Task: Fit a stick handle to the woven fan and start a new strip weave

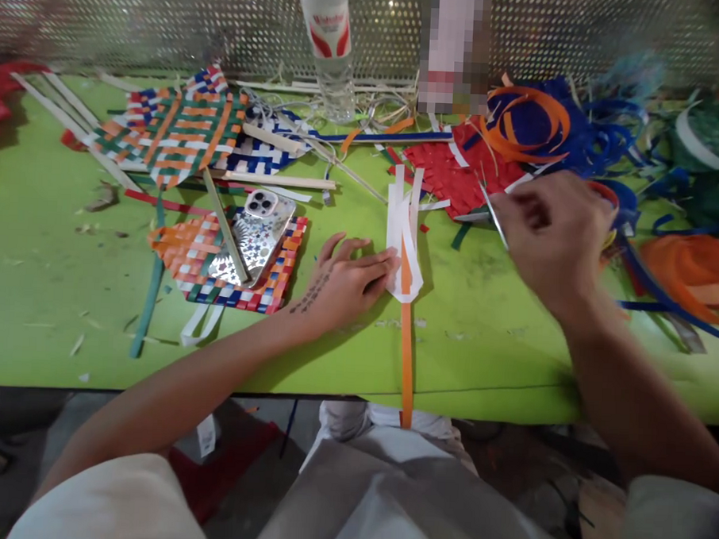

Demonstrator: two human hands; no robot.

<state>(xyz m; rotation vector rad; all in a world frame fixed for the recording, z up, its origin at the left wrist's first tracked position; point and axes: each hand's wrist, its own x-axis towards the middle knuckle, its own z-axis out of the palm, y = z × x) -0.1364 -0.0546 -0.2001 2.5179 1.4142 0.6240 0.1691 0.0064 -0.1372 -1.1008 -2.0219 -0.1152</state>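
Note:
On the green tabletop, my left hand (340,288) rests with thumb and index finger on the left edge of a folded white strip (411,281), the other fingers stretched out. An orange strip (406,355) passes through the white fold and hangs over the table's front edge. To the right, my right hand (555,234) is raised a little and slightly blurred, its fingers closed around what look like scissors (494,216). Their thin metal blades are spread apart and point up-left; the grip is hidden by the hand.
A phone (262,233) and a wooden stick (225,228) lie on a colourful woven piece (187,250). More woven pieces (192,135) are behind. A water bottle (330,54) stands by the mesh panel (185,27). Red weaving (438,174) and orange strip coils (696,272) lie right.

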